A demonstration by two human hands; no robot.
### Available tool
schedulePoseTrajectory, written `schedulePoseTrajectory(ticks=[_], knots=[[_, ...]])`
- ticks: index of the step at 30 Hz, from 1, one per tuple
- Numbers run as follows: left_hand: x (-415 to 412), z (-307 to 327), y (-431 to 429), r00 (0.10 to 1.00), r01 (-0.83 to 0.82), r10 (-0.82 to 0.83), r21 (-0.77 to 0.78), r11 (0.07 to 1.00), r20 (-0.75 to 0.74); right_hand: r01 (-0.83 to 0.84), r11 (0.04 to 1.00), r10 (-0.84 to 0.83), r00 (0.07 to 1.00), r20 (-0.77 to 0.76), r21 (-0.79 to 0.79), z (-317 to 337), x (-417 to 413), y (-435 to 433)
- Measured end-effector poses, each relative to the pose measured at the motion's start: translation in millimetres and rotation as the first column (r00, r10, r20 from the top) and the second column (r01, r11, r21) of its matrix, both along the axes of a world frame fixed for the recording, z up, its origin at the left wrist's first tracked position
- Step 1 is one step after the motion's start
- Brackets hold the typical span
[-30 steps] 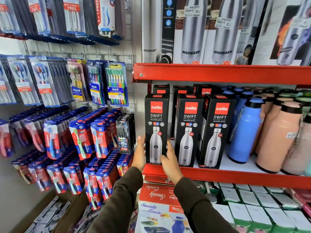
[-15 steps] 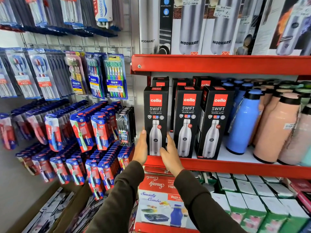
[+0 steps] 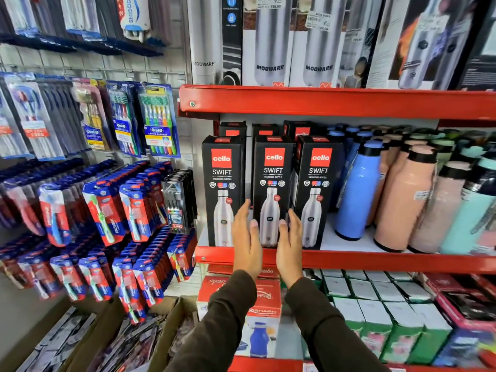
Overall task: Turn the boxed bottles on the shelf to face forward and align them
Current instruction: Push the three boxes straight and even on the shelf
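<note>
Head view: red shelf (image 3: 375,260) (shop aisle) carries boxed bottles (image 3: 272,189).

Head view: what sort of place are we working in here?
Most likely a retail shop aisle. Red metal shelving carries price-stickered Modware bottle boxes and a front row of Cello Swift boxes, while carded toothbrush packs hang on a wall grid beside it.

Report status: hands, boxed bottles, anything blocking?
Left hand and right hand open, flanking the middle box, grip not confirmed. Three front boxes face forward on the red shelf. Nothing in the way.
</note>
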State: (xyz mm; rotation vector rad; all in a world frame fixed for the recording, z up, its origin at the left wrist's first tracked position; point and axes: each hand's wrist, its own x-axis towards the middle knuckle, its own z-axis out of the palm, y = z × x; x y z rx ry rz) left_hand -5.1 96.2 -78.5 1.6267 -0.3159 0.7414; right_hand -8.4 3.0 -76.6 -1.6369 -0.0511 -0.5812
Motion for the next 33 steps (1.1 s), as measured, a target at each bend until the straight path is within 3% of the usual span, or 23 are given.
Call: schedulePoseTrajectory(ticks=[4, 8, 33], knots=[[7.0, 5.9, -19.2, 0.971, 0.147, -0.158, -0.075, 0.986, -0.180, -0.110, 0.993, 0.113, 0.986, -0.121, 0.029, 1.7, 4.0, -9.7], [16.6, 15.5, -24.8, 0.910, 0.176, -0.236, -0.199, 0.964, -0.341, -0.184, 0.980, 0.197, 0.961, -0.196, 0.079, 5.8, 9.1, -15.7], [-5.0, 3.0, -21.6, 0.948, 0.090, -0.120, -0.111, 0.990, -0.295, -0.192, 0.981, 0.180, 0.960, -0.215, -0.038, -1.2, -14.1, -26.7]])
